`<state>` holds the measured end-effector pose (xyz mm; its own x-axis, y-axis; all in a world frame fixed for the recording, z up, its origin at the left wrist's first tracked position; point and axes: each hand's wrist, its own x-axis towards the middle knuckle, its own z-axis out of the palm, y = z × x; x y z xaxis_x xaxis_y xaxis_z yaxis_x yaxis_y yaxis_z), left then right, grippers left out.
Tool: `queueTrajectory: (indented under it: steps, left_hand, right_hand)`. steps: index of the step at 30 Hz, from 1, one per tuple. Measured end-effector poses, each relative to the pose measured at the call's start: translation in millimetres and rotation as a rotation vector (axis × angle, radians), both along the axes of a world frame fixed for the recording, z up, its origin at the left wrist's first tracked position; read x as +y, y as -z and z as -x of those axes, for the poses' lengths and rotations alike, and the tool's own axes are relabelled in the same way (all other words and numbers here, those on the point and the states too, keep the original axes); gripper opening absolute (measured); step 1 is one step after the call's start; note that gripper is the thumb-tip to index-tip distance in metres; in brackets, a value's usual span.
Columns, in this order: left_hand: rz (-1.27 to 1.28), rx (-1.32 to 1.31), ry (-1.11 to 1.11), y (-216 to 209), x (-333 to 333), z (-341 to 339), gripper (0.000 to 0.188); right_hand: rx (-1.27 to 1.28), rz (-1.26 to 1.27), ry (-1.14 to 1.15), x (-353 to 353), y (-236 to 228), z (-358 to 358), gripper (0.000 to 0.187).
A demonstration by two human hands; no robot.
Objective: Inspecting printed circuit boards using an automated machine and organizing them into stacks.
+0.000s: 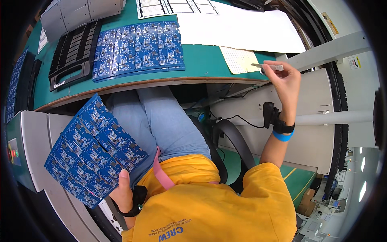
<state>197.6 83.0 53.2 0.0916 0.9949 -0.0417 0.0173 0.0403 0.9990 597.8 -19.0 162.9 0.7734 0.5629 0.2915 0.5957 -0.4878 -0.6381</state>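
Note:
My left hand [122, 192] grips the lower edge of a blue circuit board panel [94, 149], thumb on top. The panel is tilted in front of my lap and is divided into several populated boards. My right hand [284, 76] is raised at the table's right end, its fingers pinched round a thin pointed metal tool [256, 65]; whether it is tweezers or a blade I cannot tell. The tool's tip is over a pale yellow sheet [238, 60] with rows of small dots. Both wrists wear black straps, the right one also a blue band.
On the green table [205, 60] lie more blue circuit board panels [141, 46], a black slotted rack [74, 54], a large white sheet [242, 26] and grey metal plates [76, 14]. A grey machine cabinet [34, 149] stands left, and a white frame bar [330, 50] crosses at right.

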Motion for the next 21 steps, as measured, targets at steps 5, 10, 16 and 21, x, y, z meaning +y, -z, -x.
queueTrajectory:
  steps: [5, 10, 16, 21]
  left_hand:
    - [0.018, -0.005, 0.002, -2, -2, 0, 0.070]
    - [0.006, 0.012, 0.007, -2, -4, 0, 0.069]
    - [0.022, 0.077, 0.017, -4, -4, 1, 0.072]
    - [0.037, 0.109, 0.032, -6, -4, 0, 0.074]
  right_hand:
    - [-0.003, 0.053, -0.017, 5, 20, -10, 0.017]
    - [-0.155, 0.144, -0.146, 9, 30, -6, 0.015]
    - [-0.216, -0.038, -0.180, 22, 44, 2, 0.010]
    - [-0.172, -0.088, -0.187, 29, 46, 0, 0.010]
